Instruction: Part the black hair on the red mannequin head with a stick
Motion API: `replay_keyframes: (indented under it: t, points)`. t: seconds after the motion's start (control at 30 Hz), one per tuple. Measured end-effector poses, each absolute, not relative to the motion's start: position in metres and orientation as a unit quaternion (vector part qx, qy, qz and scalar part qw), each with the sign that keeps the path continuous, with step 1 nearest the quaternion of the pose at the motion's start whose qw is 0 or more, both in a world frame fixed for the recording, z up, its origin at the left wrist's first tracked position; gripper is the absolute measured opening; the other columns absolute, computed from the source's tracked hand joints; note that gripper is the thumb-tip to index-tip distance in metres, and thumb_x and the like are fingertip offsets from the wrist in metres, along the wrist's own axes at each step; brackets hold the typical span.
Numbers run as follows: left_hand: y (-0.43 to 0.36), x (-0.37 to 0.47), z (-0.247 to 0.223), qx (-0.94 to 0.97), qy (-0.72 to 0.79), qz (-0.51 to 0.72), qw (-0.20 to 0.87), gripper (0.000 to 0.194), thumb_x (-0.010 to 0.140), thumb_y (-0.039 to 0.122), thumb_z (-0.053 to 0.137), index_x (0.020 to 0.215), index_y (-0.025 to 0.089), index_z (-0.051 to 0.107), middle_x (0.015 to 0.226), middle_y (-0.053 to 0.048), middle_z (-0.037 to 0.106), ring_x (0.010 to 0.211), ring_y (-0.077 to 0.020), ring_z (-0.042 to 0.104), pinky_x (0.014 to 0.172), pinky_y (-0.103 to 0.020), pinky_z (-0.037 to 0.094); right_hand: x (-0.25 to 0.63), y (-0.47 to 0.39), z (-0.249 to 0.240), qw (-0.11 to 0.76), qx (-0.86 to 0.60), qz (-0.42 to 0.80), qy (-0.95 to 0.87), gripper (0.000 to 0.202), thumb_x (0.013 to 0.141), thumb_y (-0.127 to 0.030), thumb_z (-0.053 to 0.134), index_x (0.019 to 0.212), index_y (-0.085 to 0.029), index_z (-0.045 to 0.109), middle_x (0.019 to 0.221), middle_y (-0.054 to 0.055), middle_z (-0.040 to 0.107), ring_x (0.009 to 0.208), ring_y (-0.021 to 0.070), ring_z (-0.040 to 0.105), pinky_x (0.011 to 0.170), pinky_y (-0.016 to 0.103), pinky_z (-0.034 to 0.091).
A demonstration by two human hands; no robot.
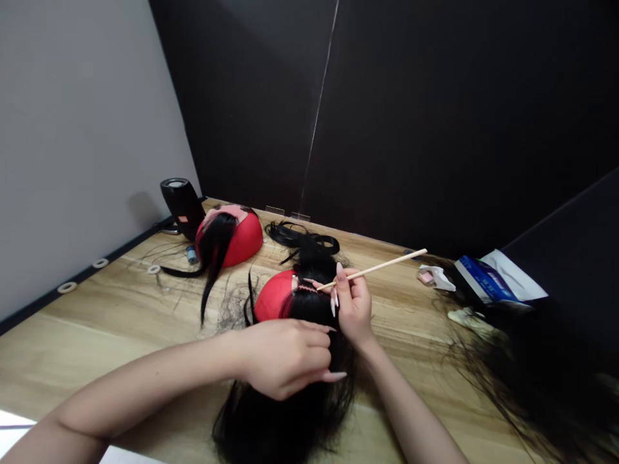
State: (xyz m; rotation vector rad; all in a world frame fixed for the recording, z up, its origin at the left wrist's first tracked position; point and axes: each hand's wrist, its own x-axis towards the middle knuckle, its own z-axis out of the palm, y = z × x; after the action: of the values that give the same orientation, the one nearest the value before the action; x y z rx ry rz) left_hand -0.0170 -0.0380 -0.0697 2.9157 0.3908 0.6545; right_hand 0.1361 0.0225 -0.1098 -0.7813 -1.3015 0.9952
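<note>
Two hands working black hair on a red dome form at the middle of the table.
Left hand (pixel 285 356) is curling shut over the hair (pixel 290 419), pinching a strand; right hand (pixel 354 308) is gripping a thin wooden stick (pixel 382 265), its tip hiding in hair on the near dome (pixel 273 295). Second dome (pixel 239 235) is sitting behind; table (pixel 97 309) bottom edge cut off.
</note>
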Motion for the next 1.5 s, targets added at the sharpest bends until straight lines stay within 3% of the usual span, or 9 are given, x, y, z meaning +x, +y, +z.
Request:
replay_keyframes:
  t: [0.1, 0.33, 0.47, 0.6, 0.8, 1.0, 1.2, 1.5]
  points:
    - [-0.055, -0.006, -0.079, 0.970, 0.147, 0.194, 0.012, 0.026, 0.094, 0.023, 0.045, 0.074, 0.015, 0.059, 0.067, -0.003, 0.060, 0.058, -0.0157, 0.055, 0.106, -0.039, 0.044, 0.135, 0.023, -0.110, 0.624, -0.330, 0.454, -0.544, 0.031, 0.088, -0.050, 0.058, 0.083, -0.020, 0.050, 0.055, -0.010, 0.043, 0.040, 0.0037, 0.041, 0.055, 0.022, 0.056]
    - [-0.083, -0.019, -0.034, 0.965, 0.196, 0.140, 0.104, 0.019, 0.094, 0.023, 0.050, 0.080, 0.017, 0.062, 0.070, -0.001, 0.063, 0.063, -0.0139, 0.056, 0.104, -0.032, 0.042, 0.136, 0.024, -0.113, 0.625, -0.324, 0.487, -0.517, 0.035, 0.087, -0.053, 0.059, 0.081, -0.019, 0.052, 0.049, -0.011, 0.042, 0.040, 0.0035, 0.037, 0.062, 0.029, 0.061]
    - [-0.059, -0.044, -0.005, 0.917, 0.305, 0.195, 0.165, 0.031, 0.099, 0.025, 0.038, 0.076, 0.016, 0.056, 0.075, -0.002, 0.060, 0.071, -0.0137, 0.054, 0.079, -0.026, 0.044, 0.135, 0.023, -0.110, 0.624, -0.332, 0.477, -0.522, 0.036, 0.087, -0.055, 0.057, 0.081, -0.020, 0.051, 0.048, -0.011, 0.042, 0.040, 0.0042, 0.036, 0.057, 0.026, 0.058]
    - [-0.021, -0.057, -0.017, 0.874, 0.331, 0.295, 0.199, 0.036, 0.101, 0.029, 0.034, 0.075, 0.014, 0.053, 0.072, -0.002, 0.053, 0.070, -0.0125, 0.049, 0.074, -0.026, 0.041, 0.134, 0.020, -0.108, 0.614, -0.358, 0.458, -0.534, 0.035, 0.090, -0.054, 0.053, 0.083, -0.020, 0.052, 0.049, -0.010, 0.043, 0.041, 0.0047, 0.038, 0.055, 0.023, 0.055]
    - [-0.001, -0.049, -0.048, 0.891, 0.272, 0.309, 0.195, 0.031, 0.099, 0.026, 0.037, 0.078, 0.013, 0.056, 0.074, -0.003, 0.058, 0.070, -0.0121, 0.055, 0.070, -0.023, 0.044, 0.135, 0.022, -0.111, 0.622, -0.371, 0.444, -0.528, 0.038, 0.089, -0.057, 0.053, 0.081, -0.020, 0.050, 0.050, -0.009, 0.045, 0.040, 0.0050, 0.038, 0.040, 0.016, 0.037]
    - [-0.007, -0.035, -0.066, 0.929, 0.159, 0.316, 0.111, 0.028, 0.096, 0.018, 0.039, 0.073, 0.015, 0.056, 0.067, -0.005, 0.060, 0.082, -0.0177, 0.064, 0.093, -0.031, 0.052, 0.135, 0.022, -0.104, 0.610, -0.363, 0.468, -0.526, 0.041, 0.084, -0.058, 0.059, 0.077, -0.019, 0.050, 0.051, -0.009, 0.042, 0.041, 0.0046, 0.037, 0.038, 0.016, 0.036]
    - [-0.014, -0.020, -0.083, 0.934, 0.084, 0.347, 0.022, 0.029, 0.091, 0.015, 0.041, 0.063, 0.018, 0.051, 0.054, -0.002, 0.053, 0.052, -0.0134, 0.052, 0.092, -0.031, 0.055, 0.136, 0.021, -0.101, 0.597, -0.363, 0.455, -0.552, 0.038, 0.084, -0.055, 0.060, 0.077, -0.019, 0.052, 0.055, -0.008, 0.043, 0.043, 0.0049, 0.039, 0.050, 0.021, 0.053]
    - [-0.015, -0.022, -0.085, 0.931, 0.103, 0.345, 0.054, 0.025, 0.090, 0.016, 0.042, 0.068, 0.017, 0.052, 0.059, -0.005, 0.057, 0.063, -0.0152, 0.059, 0.087, -0.031, 0.057, 0.136, 0.023, -0.106, 0.602, -0.340, 0.467, -0.551, 0.033, 0.088, -0.051, 0.058, 0.079, -0.019, 0.053, 0.060, -0.008, 0.041, 0.047, 0.0049, 0.037, 0.064, 0.028, 0.061]
